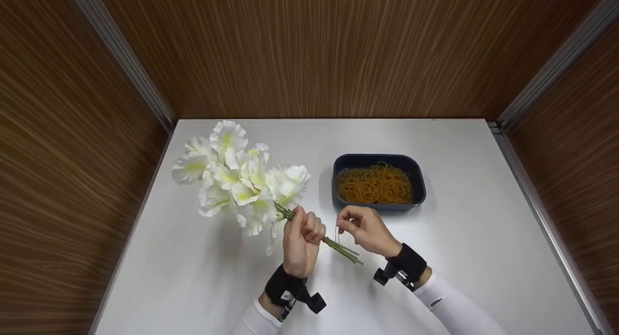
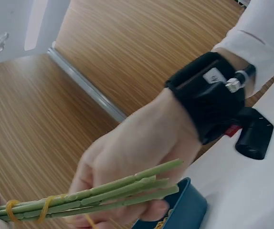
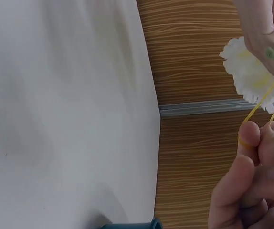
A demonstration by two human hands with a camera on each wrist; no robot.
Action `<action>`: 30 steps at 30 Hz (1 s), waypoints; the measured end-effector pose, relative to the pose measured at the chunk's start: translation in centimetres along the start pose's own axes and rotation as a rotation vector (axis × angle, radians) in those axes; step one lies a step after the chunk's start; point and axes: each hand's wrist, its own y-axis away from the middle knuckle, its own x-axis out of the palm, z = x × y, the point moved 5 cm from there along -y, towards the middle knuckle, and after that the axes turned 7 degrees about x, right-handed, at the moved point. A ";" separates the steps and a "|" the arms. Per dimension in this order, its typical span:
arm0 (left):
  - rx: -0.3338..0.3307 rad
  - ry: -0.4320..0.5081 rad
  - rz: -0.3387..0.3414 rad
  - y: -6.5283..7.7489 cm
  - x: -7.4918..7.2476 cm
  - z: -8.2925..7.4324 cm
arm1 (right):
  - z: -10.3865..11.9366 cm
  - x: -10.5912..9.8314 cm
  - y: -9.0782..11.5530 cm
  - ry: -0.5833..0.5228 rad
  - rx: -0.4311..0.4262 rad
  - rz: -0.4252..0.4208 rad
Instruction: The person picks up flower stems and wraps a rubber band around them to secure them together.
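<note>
My left hand (image 1: pixel 303 238) grips a bunch of green stems (image 1: pixel 341 250) topped by white artificial flowers (image 1: pixel 242 178) with yellow-green centres. The blooms spread to the upper left, and the stem ends point to the lower right. Around the stems, in the left wrist view, go loops of yellow rubber band (image 2: pixel 45 208). My right hand (image 1: pixel 370 228) pinches a rubber band (image 3: pixel 263 101) between thumb and finger. In the right wrist view this band is stretched in two strands from the stems to the fingertips (image 3: pixel 249 133).
Behind the right hand a dark blue rectangular container (image 1: pixel 379 207) holds a heap of yellow-orange rubber bands (image 1: pixel 376 184). It stands on a white table (image 1: pixel 464 180). Wood-grain panels (image 1: pixel 309 50) with metal corner strips enclose the table at the back and sides.
</note>
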 end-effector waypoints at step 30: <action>0.157 0.127 -0.165 -1.9 0.3 -2.2 | -3.2 5.7 3.0 -0.496 0.276 0.039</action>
